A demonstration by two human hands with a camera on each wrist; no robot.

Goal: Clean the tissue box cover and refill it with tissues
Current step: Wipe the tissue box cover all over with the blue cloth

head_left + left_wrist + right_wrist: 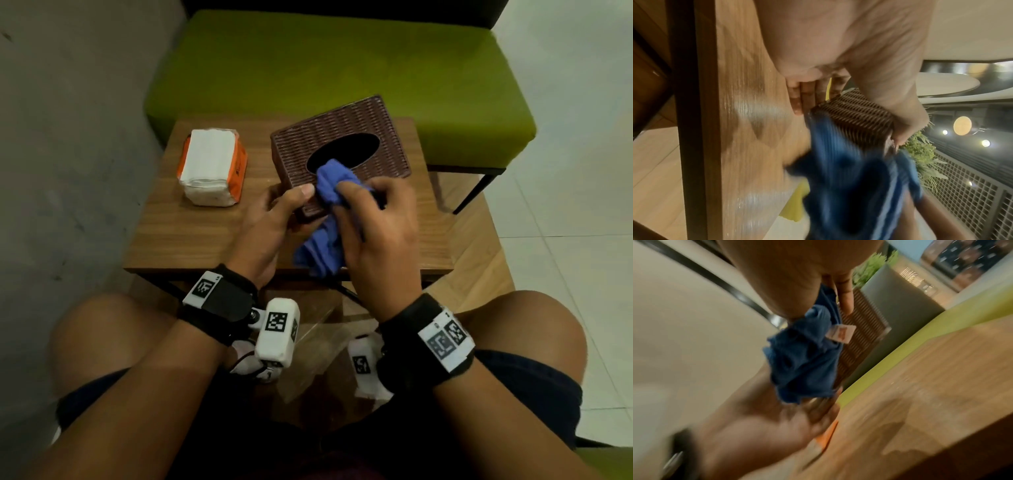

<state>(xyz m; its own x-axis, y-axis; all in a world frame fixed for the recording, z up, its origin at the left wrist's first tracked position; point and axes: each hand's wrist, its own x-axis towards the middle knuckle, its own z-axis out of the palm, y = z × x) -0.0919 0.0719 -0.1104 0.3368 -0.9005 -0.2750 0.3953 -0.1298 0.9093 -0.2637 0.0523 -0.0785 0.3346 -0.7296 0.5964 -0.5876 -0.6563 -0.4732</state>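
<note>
A brown woven tissue box cover (342,137) with a dark oval opening is tilted up on the small wooden table (191,236). My left hand (274,219) grips its near left corner, thumb on top. My right hand (376,222) holds a bunched blue cloth (329,185) against the cover's top beside the opening; the cloth's tail hangs below. In the left wrist view the cover (855,120) and the cloth (851,178) show. The right wrist view shows the cloth (803,363) with a small tag against the cover (865,340). A white tissue pack (212,168) in orange wrap lies at the left.
A green cushioned bench (342,68) stands just behind the table. A grey wall runs along the left, and pale floor tiles lie at the right. My knees sit below the table's near edge.
</note>
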